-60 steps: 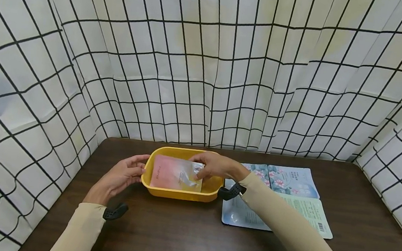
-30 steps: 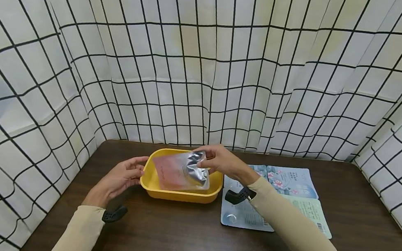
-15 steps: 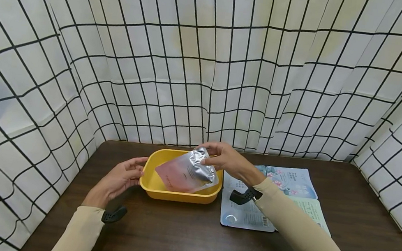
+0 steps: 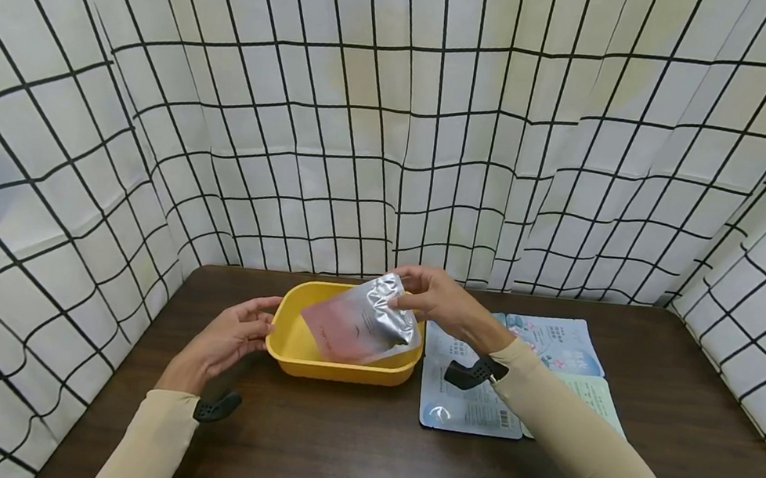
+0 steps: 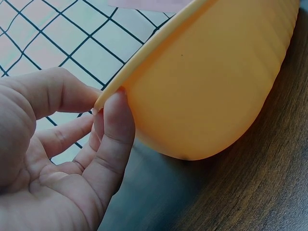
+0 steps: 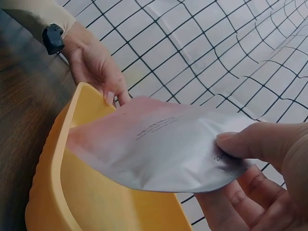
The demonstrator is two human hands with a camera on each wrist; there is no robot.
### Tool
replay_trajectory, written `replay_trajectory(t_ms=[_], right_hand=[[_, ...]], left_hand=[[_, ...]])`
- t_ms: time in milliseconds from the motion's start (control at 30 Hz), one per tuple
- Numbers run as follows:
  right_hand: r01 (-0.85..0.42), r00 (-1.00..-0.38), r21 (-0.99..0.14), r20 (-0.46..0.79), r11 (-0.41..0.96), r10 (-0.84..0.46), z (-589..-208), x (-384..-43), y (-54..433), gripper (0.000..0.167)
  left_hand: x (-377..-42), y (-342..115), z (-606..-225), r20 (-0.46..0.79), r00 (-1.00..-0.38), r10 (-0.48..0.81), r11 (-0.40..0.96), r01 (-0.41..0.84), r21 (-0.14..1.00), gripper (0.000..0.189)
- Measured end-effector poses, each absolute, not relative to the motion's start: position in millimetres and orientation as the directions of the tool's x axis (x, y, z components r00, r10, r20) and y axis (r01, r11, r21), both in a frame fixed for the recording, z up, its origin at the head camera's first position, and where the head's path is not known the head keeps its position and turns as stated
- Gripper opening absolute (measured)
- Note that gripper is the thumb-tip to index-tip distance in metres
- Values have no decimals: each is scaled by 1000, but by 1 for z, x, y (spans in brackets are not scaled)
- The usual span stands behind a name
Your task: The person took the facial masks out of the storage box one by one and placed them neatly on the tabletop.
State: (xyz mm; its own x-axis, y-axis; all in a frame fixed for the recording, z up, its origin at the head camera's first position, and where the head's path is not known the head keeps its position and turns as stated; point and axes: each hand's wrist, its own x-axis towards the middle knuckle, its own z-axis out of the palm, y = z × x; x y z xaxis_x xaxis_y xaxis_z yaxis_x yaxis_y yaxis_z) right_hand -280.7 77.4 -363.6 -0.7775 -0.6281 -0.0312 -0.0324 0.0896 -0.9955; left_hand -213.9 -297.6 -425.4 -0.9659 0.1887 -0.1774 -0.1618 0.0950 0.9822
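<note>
My right hand (image 4: 443, 303) pinches the silver end of a pink and silver foil pouch (image 4: 358, 321), thumb on top and fingers beneath. In the head view the pouch is tilted over a yellow plastic basin (image 4: 339, 373), its pink end low inside. The right wrist view shows small print along the pouch (image 6: 159, 139) and the fingers curled under its edge. At the basin's left end my left hand (image 4: 229, 340) pinches the rim between thumb and finger, as the left wrist view shows on the basin wall (image 5: 202, 91).
Right of the basin, several flat pouches lie side by side on the dark wooden table (image 4: 330, 454): a pale blue one (image 4: 470, 407), a floral one (image 4: 559, 342) and a green one (image 4: 595, 393). A white curtain with black grid lines (image 4: 365, 150) stands behind the table.
The pouch lay flat in the basin two seconds ago. My right hand has lifted its silver end and drawn it slightly right and up. My left hand keeps its place at the rim.
</note>
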Motion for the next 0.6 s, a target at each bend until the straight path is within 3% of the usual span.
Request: replay_trajectory(t_ms=[300,600], right_hand=[[24,-835,-998,-48,51,-548,-360,-276,89,46],[43,-856,-999,-46,17,-515,-357,-269,104,48]], left_hand=[[-214,-298,-425,-187,-965,186,99,-171,980,64],[-215,-298,-425,-190,-964,186,100,-174,980,65]])
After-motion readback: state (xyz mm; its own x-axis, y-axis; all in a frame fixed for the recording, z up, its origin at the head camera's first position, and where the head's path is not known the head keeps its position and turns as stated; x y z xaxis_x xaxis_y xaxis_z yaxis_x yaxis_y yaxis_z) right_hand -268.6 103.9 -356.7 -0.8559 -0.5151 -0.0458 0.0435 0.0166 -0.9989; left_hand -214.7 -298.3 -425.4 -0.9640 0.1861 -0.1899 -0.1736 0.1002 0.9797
